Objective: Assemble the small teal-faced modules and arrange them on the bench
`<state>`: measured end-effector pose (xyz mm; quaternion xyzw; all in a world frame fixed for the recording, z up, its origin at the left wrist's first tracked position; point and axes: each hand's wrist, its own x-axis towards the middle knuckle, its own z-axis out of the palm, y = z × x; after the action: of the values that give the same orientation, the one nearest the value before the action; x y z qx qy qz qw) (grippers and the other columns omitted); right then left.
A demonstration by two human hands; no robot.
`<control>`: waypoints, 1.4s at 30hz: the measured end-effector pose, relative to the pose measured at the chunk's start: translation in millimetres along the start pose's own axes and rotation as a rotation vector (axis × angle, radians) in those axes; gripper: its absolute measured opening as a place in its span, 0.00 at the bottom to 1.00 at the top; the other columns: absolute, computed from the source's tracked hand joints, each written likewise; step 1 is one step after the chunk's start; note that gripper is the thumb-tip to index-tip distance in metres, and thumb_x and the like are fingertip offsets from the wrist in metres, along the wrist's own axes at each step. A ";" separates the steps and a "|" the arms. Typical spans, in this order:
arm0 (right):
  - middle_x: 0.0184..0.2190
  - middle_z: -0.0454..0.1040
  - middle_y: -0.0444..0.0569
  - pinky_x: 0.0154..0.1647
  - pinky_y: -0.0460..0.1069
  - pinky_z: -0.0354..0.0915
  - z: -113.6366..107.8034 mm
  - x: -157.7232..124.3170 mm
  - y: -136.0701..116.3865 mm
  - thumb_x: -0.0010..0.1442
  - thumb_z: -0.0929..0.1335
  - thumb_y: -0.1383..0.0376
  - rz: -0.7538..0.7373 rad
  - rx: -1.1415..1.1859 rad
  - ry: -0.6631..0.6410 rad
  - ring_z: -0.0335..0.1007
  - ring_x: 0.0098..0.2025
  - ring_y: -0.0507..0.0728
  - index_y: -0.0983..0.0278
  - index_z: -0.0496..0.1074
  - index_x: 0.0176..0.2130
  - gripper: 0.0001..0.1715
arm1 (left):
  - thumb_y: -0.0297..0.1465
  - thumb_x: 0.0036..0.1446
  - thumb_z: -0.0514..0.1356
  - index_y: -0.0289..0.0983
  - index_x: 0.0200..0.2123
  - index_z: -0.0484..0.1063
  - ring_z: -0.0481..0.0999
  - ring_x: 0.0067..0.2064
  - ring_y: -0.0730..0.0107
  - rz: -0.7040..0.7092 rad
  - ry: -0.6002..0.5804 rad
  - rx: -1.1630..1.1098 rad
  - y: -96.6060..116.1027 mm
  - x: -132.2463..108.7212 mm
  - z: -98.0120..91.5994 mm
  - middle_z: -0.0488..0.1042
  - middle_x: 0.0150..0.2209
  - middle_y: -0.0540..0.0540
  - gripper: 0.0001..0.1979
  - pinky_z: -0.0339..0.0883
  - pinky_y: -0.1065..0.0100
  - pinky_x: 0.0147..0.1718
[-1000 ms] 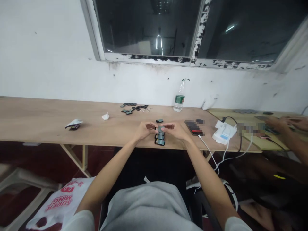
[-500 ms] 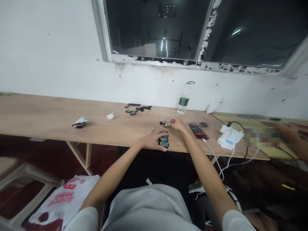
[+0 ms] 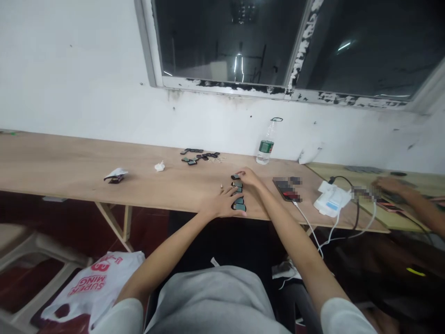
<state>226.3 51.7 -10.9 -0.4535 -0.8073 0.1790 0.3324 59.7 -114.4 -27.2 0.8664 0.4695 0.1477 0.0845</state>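
Fingers of your right hand (image 3: pixel 250 177) touch the farthest black-rimmed tab (image 3: pixel 235 176) on the surface (image 3: pixel 181 188), grip unclear; your left hand (image 3: pixel 222 203) spreads unclenched over nearer tabs (image 3: pixel 239 207). Lining-up seems underway, calling for light handling.

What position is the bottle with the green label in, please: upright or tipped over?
Upright: the bottle stands with its base on the table and its neck pointing up.

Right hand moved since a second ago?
Yes: the right hand has moved left and forward, judged against the standing bottle.
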 end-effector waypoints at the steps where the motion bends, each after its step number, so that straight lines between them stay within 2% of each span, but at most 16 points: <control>1: 0.46 0.82 0.57 0.55 0.54 0.69 0.4 4.3 -2.1 0.59 0.66 0.71 -0.029 -0.029 -0.001 0.78 0.48 0.61 0.67 0.82 0.40 0.16 | 0.63 0.54 0.58 0.46 0.70 0.56 0.42 0.74 0.43 -0.004 0.006 0.005 0.9 0.1 0.1 0.47 0.74 0.38 0.48 0.35 0.37 0.69; 4: 0.48 0.82 0.55 0.58 0.53 0.68 -2.4 7.3 -0.4 0.57 0.66 0.72 -0.085 -0.077 -0.100 0.77 0.52 0.61 0.65 0.83 0.41 0.17 | 0.61 0.57 0.56 0.47 0.71 0.55 0.43 0.74 0.44 -0.014 0.039 -0.006 -0.8 0.5 -4.4 0.48 0.74 0.38 0.44 0.38 0.38 0.68; 7: 0.44 0.83 0.53 0.52 0.53 0.71 -16.4 -4.1 13.4 0.56 0.68 0.70 -0.072 -0.083 -0.139 0.79 0.44 0.61 0.63 0.84 0.40 0.15 | 0.54 0.66 0.52 0.45 0.70 0.56 0.53 0.72 0.47 -0.036 0.179 -0.041 -13.3 2.2 -12.2 0.54 0.72 0.39 0.36 0.48 0.43 0.67; 10: 0.39 0.84 0.53 0.46 0.53 0.72 -41.3 -22.6 29.2 0.55 0.71 0.68 0.011 -0.109 -0.140 0.79 0.39 0.62 0.63 0.84 0.37 0.10 | 0.44 0.69 0.51 0.36 0.65 0.64 0.62 0.68 0.49 -0.094 0.299 -0.041 -35.6 4.7 -16.8 0.62 0.68 0.35 0.27 0.54 0.50 0.66; 13: 0.36 0.84 0.52 0.41 0.51 0.71 -65.1 -44.3 35.8 0.49 0.75 0.67 0.107 -0.098 -0.145 0.79 0.36 0.61 0.64 0.83 0.35 0.09 | 0.33 0.69 0.49 0.35 0.59 0.72 0.64 0.67 0.52 -0.103 0.265 -0.040 -56.4 5.9 -17.1 0.68 0.65 0.37 0.21 0.55 0.53 0.66; 16: 0.34 0.83 0.51 0.38 0.49 0.70 -74.6 -66.9 33.3 0.45 0.77 0.67 0.118 -0.064 -0.122 0.77 0.34 0.60 0.65 0.81 0.33 0.10 | 0.31 0.68 0.50 0.37 0.56 0.75 0.70 0.64 0.53 -0.098 0.226 -0.052 -65.2 4.9 -17.7 0.73 0.61 0.40 0.20 0.59 0.55 0.64; 18: 0.35 0.83 0.51 0.39 0.49 0.70 -72.3 -79.7 29.9 0.48 0.75 0.67 0.084 -0.014 -0.130 0.78 0.36 0.60 0.64 0.81 0.35 0.10 | 0.30 0.67 0.51 0.37 0.54 0.77 0.74 0.59 0.52 -0.095 0.242 -0.054 -65.1 3.9 -19.4 0.76 0.58 0.39 0.19 0.63 0.55 0.61; 21: 0.38 0.83 0.51 0.43 0.51 0.70 -64.2 -92.1 24.4 0.51 0.74 0.63 0.057 0.052 -0.076 0.78 0.39 0.61 0.64 0.81 0.38 0.12 | 0.28 0.63 0.53 0.36 0.47 0.80 0.78 0.52 0.52 -0.106 0.272 -0.063 -63.2 3.3 -22.7 0.80 0.50 0.39 0.17 0.68 0.56 0.55; 25: 0.39 0.83 0.54 0.44 0.54 0.71 -59.5 -98.5 12.3 0.53 0.75 0.58 0.057 0.146 0.054 0.78 0.41 0.64 0.65 0.81 0.42 0.18 | 0.25 0.57 0.56 0.36 0.39 0.81 0.79 0.46 0.55 -0.122 0.285 -0.110 -65.1 3.5 -26.3 0.82 0.43 0.40 0.13 0.71 0.59 0.51; 28: 0.41 0.83 0.56 0.44 0.55 0.72 -58.0 -99.6 -1.2 0.54 0.75 0.56 0.063 0.194 0.110 0.78 0.41 0.65 0.66 0.81 0.44 0.20 | 0.25 0.56 0.56 0.36 0.36 0.81 0.80 0.44 0.55 -0.110 0.275 -0.125 -67.0 3.8 -28.3 0.82 0.41 0.41 0.13 0.72 0.59 0.49; 31: 0.42 0.83 0.56 0.43 0.54 0.72 -50.4 -98.1 -13.4 0.55 0.74 0.56 0.032 0.273 0.076 0.78 0.41 0.63 0.65 0.81 0.44 0.20 | 0.27 0.56 0.57 0.36 0.34 0.81 0.80 0.42 0.55 -0.109 0.246 -0.114 -67.0 4.4 -30.5 0.82 0.40 0.41 0.11 0.72 0.59 0.47; 36: 0.37 0.83 0.53 0.40 0.52 0.71 -30.1 -93.4 -22.4 0.54 0.74 0.58 -0.018 0.331 -0.026 0.77 0.36 0.59 0.65 0.81 0.43 0.18 | 0.26 0.57 0.56 0.37 0.35 0.81 0.80 0.43 0.57 -0.081 0.221 -0.117 -70.3 4.7 -32.5 0.82 0.41 0.42 0.12 0.72 0.60 0.49; 42: 0.40 0.83 0.54 0.41 0.53 0.71 -25.3 -93.5 -23.8 0.54 0.74 0.56 -0.027 0.345 -0.005 0.77 0.37 0.59 0.66 0.81 0.43 0.20 | 0.27 0.55 0.57 0.37 0.42 0.81 0.80 0.48 0.57 -0.061 0.125 -0.195 -85.8 2.1 -31.6 0.81 0.47 0.41 0.15 0.73 0.61 0.50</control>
<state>263.8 -40.7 -13.7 -0.3786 -0.7714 0.3115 0.4056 -17.5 -65.6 -21.5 0.8283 0.4835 0.2439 0.1436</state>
